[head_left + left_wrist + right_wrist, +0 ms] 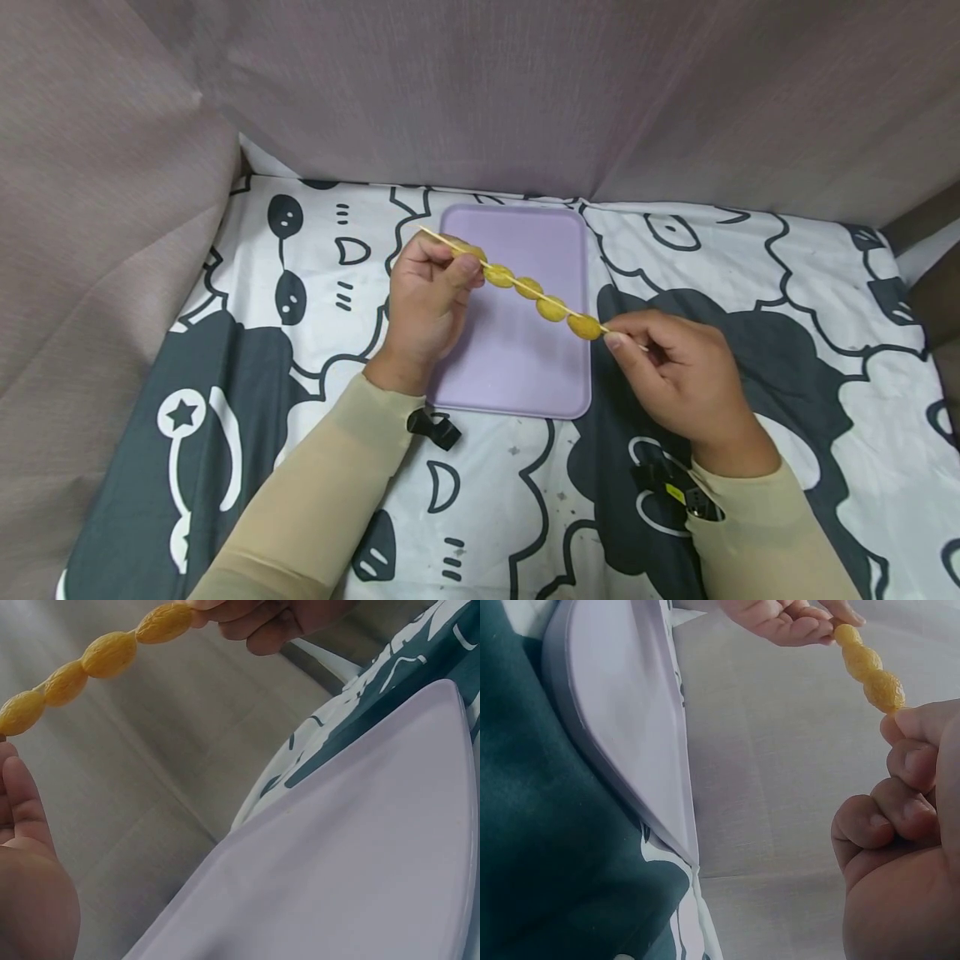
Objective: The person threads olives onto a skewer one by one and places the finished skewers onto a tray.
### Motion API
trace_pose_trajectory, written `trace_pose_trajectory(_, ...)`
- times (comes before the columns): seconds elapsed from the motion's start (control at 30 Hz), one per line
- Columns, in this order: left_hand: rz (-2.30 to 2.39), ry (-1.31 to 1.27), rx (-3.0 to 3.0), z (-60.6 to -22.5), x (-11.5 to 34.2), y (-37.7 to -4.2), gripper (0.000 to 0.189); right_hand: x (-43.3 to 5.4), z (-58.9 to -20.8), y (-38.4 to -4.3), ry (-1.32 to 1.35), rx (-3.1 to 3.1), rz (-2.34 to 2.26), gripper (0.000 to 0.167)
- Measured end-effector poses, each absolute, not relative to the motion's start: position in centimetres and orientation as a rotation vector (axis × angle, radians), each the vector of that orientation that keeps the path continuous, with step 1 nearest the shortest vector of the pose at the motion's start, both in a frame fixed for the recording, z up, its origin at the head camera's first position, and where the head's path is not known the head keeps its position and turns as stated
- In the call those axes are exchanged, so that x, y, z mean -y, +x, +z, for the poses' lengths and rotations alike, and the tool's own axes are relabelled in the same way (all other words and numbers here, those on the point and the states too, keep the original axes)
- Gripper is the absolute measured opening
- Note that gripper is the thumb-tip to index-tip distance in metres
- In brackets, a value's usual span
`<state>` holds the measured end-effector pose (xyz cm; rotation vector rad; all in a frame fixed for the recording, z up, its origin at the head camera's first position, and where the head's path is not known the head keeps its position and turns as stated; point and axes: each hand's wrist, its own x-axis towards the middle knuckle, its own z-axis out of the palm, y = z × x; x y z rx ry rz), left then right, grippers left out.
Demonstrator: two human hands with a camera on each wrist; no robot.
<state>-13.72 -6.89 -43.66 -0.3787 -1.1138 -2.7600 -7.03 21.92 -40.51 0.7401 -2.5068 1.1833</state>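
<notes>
A thin skewer strung with several yellow, wrinkled oval fruits [551, 308] is held slantwise above a lilac tray [517, 375]. My left hand [431, 292] pinches its upper left end between thumb and fingers, at the last fruit, and the skewer tip sticks out past them. At the lower right end, my right hand [675, 367] pinches the bare stick just beyond the last fruit. In the right wrist view, the other fingers of the right hand [900, 817] curl inward beside the yellow fruits [862, 664]. The left wrist view shows the row of fruits [110, 655] stretched between both hands.
The tray lies on a black-and-white cartoon-print cloth [330, 333] covering the table. Grey-brown fabric [450, 92] hangs behind the table and along its left side. A small black device [435, 427] is strapped at the left wrist, another [678, 492] at the right.
</notes>
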Motion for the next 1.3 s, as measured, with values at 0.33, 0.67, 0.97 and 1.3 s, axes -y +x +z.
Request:
trace_pose_trajectory(0.33, -2.758, -0.420, 1.132, -43.7, 7.0, -13.7, 0.038, -22.0, -40.7, -7.1, 0.728, 2.480, 1.191, 0.025)
trace_pose_trajectory(0.67, -2.789, -0.496, 1.111, -43.7, 7.2, -13.7, 0.018, -22.0, -41.1, -7.3, 0.653, 2.486, 1.171, 0.024)
trace_pose_trajectory(0.97, -2.797, -0.418, 1.168, -43.9, 7.3, -13.9, 0.032, -21.4, -40.9, -7.6, 0.579, 2.662, 1.090, 0.014)
trace_pose_trajectory(1.3, -2.754, -0.274, 1.320, -44.3, 7.4, -14.4, 0.029, -20.8, -41.0, -7.3, 0.642, 2.807, 1.010, 0.011)
